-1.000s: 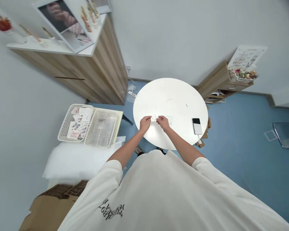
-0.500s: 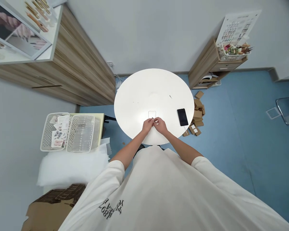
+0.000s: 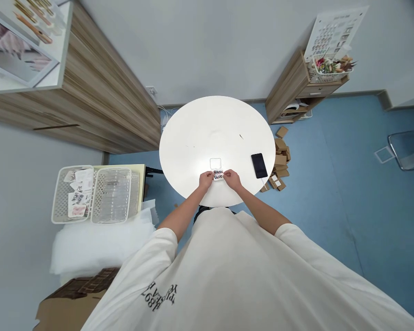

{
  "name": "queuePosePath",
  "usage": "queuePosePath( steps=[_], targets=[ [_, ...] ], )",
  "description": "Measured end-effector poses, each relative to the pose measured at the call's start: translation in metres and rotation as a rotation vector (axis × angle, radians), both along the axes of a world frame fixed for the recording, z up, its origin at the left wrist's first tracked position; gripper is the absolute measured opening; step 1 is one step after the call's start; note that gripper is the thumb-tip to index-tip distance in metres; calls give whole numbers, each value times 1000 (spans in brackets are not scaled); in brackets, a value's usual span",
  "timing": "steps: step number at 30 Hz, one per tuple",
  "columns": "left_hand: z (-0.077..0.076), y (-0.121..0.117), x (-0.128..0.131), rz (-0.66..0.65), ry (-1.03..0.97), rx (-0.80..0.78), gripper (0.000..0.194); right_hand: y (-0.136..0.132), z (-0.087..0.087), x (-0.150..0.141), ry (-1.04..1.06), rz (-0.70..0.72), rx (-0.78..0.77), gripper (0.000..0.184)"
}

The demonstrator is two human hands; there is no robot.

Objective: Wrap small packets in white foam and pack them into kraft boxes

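Observation:
At the near part of the round white table (image 3: 193, 119), a small white tray of press-on nails (image 3: 218, 177) holds several dark, shiny nails in two rows. My left hand (image 3: 206, 179) is closed, its fingers pinching the tray's left edge. On the opposite edge, my right hand (image 3: 232, 179) pinches with thumb and fingers. Just beyond the tray lies a clear rectangular lid (image 3: 215, 159), seen mostly as a pale outline. Whether the tray rests on the table or is slightly lifted is hard to make out.
A black phone (image 3: 259, 165) with a white cable lies on the right. A tiny dark piece (image 3: 241, 136) sits farther back. Small cardboard boxes (image 3: 280, 159) are piled on the floor. White baskets (image 3: 110, 195) stand left, and a wooden cabinet (image 3: 113, 82) rises behind them.
My hands, formerly together over the tray, have moved apart to its two sides, and the rows of nails now show. The whole view has shifted slightly.

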State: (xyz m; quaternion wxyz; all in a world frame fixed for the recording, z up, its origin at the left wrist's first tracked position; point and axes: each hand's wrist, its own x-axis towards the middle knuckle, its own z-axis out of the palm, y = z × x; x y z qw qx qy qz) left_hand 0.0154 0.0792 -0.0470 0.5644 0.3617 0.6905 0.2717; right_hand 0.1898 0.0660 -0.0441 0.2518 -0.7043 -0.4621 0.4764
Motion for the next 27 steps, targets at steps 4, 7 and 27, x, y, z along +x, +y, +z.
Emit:
queuePosePath(
  steps=[4,7,27],
  targets=[
    [-5,-2,-5,-10,0,-16,14,-3,-12,-2,54,-18,-60,15],
    [-11,-3,-11,-17,-9,-30,14,-5,-16,-6,89,-44,-54,20],
    [-42,-17,-32,-220,-4,-40,43,1,-29,-30,-122,-43,-111,20]
  ],
)
